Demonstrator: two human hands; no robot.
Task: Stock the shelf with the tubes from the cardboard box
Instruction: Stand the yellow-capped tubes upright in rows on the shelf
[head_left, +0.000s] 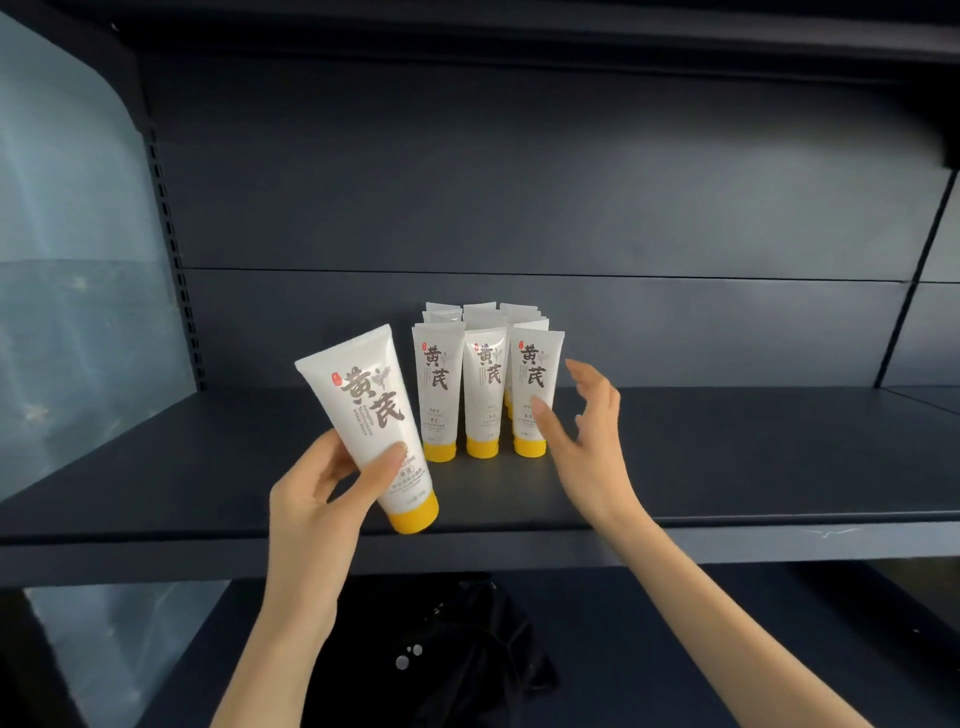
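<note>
My left hand (317, 499) grips a white tube with a yellow cap (371, 415), tilted with its cap down, over the front of the dark shelf (727, 457). Several matching tubes (485, 389) stand cap-down in three rows at the shelf's middle. My right hand (587, 436) is open beside the rightmost front tube (535, 395), thumb close to its lower part; I cannot tell if it touches. The cardboard box is out of view.
The shelf's dark back panel (519, 182) rises behind the tubes, and another shelf board overhangs at the top. A translucent side panel (78, 260) closes the left end. Below the shelf lies a dark object (447, 649) on the lower level.
</note>
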